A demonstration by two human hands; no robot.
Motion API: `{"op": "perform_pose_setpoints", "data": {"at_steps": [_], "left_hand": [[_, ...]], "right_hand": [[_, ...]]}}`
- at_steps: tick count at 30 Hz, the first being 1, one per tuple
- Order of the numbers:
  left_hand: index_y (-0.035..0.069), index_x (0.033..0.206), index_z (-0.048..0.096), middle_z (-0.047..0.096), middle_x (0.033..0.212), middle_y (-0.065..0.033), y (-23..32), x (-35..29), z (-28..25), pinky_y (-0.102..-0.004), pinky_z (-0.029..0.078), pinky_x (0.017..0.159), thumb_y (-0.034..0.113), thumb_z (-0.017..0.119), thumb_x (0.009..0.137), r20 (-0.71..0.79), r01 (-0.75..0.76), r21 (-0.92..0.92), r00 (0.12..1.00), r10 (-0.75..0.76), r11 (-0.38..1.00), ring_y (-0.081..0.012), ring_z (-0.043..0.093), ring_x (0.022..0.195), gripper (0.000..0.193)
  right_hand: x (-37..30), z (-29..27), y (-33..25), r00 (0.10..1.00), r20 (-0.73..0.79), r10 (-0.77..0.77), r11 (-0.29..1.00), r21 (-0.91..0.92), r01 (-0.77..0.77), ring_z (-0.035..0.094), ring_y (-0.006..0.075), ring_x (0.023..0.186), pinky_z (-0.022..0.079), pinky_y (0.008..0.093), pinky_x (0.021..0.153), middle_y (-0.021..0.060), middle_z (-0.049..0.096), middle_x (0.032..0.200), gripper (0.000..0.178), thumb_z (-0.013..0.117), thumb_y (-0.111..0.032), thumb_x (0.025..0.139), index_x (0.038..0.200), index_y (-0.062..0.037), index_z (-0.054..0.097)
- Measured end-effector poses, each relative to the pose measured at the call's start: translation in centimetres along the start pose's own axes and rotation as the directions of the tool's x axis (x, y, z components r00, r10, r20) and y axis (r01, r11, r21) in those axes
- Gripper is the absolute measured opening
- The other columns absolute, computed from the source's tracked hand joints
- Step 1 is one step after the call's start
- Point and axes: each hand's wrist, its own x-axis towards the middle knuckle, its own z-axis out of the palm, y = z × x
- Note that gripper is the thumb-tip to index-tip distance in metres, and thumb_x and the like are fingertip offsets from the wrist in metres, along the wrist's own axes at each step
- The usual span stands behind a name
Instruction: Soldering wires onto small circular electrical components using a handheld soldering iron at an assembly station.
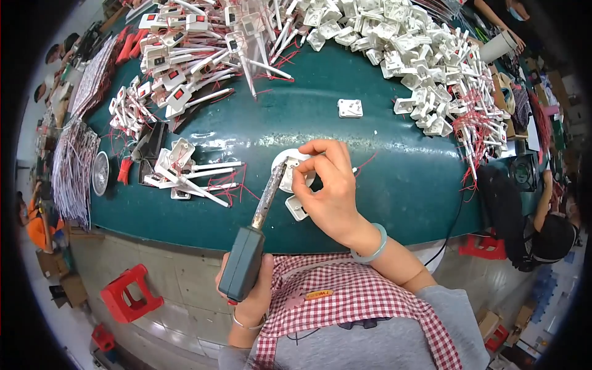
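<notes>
Soldering tool (242,262) clamped in the left grip (262,290), its metal barrel (267,200) slanting up to a white housing (288,179) by the right grip (333,197).

From where I stand, the right grip curls over that housing, thumb and forefinger close together; whether they pinch anything I can't tell. A round white piece (279,158) sits under the housing on the green table (394,191), and a small white casing (296,208) lies just below the right fingertips. Farther out, left of the grips, is a cluster of white parts with red wires (179,163); beyond the grips lie a lone white plate (350,108) and a big heap of white casings (370,24).
</notes>
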Motion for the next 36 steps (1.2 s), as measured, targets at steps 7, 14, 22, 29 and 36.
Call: {"op": "perform_pose_setpoints", "data": {"at_steps": [7, 14, 22, 29, 36], "left_hand": [[-0.002, 0.097, 0.068, 0.065, 0.083, -0.0102, 0.4, 0.1, -0.2, -0.0313, 0.048, 0.058, 0.009, 0.077, 0.082, 0.042, -0.075, -0.002, 0.996, 0.075, 0.997, -0.0207, 0.062, 0.066, 0.02], [-0.003, 0.097, 0.068, 0.066, 0.085, -0.0122, -0.4, 0.0, -0.4, -0.0317, 0.048, 0.057, 0.006, 0.076, 0.081, 0.092, -0.055, -0.014, 0.994, 0.056, 0.998, -0.0229, 0.064, 0.066, 0.02], [-0.003, 0.094, 0.068, 0.065, 0.086, -0.0137, 0.3, 0.1, -0.6, -0.0336, 0.049, 0.057, 0.004, 0.075, 0.08, 0.129, -0.058, 0.031, 0.99, 0.054, 0.998, -0.0265, 0.064, 0.066, 0.017], [-0.004, 0.094, 0.067, 0.066, 0.088, -0.0144, 0.7, 0.0, -1.5, -0.034, 0.051, 0.06, 0.003, 0.074, 0.08, 0.157, -0.045, 0.088, 0.987, 0.03, 0.995, -0.0279, 0.066, 0.069, 0.017], [-0.004, 0.093, 0.067, 0.067, 0.088, -0.0149, 2.6, 1.6, -0.9, -0.0331, 0.052, 0.06, 0.001, 0.074, 0.079, 0.144, -0.154, 0.103, 0.98, 0.139, 0.983, -0.0275, 0.067, 0.07, 0.016]], "right_hand": [[-0.2, 0.4, 0.2, 0.999, -0.041, -0.024, 1.0, -0.018, 0.023, 0.058, 0.0259, 0.089, 0.049, 0.0327, 0.069, 0.0109, 0.06, 0.101, 0.016, 0.071, 0.01, 0.07, 0.077, 0.0005, 0.06], [0.0, 0.5, 0.0, 0.999, -0.035, -0.025, 0.999, -0.036, 0.024, 0.059, 0.026, 0.089, 0.049, 0.0335, 0.07, 0.0113, 0.06, 0.1, 0.015, 0.07, 0.009, 0.071, 0.077, 0.0005, 0.06], [0.2, 0.4, -0.2, 0.999, -0.005, -0.033, 0.999, -0.042, 0.033, 0.059, 0.0309, 0.09, 0.05, 0.0379, 0.07, 0.0136, 0.058, 0.1, 0.019, 0.069, 0.01, 0.068, 0.076, 0.0007, 0.055], [0.4, 0.2, -0.3, 1.0, 0.015, -0.019, 0.999, -0.042, 0.02, 0.059, 0.0303, 0.09, 0.05, 0.0375, 0.068, 0.0134, 0.058, 0.1, 0.019, 0.068, 0.011, 0.068, 0.076, 0.0012, 0.054], [0.5, 0.2, -0.4, 1.0, 0.026, -0.017, 0.999, -0.044, 0.019, 0.06, 0.0294, 0.088, 0.05, 0.0376, 0.066, 0.0125, 0.058, 0.1, 0.018, 0.069, 0.01, 0.07, 0.076, 0.0014, 0.054]]}}
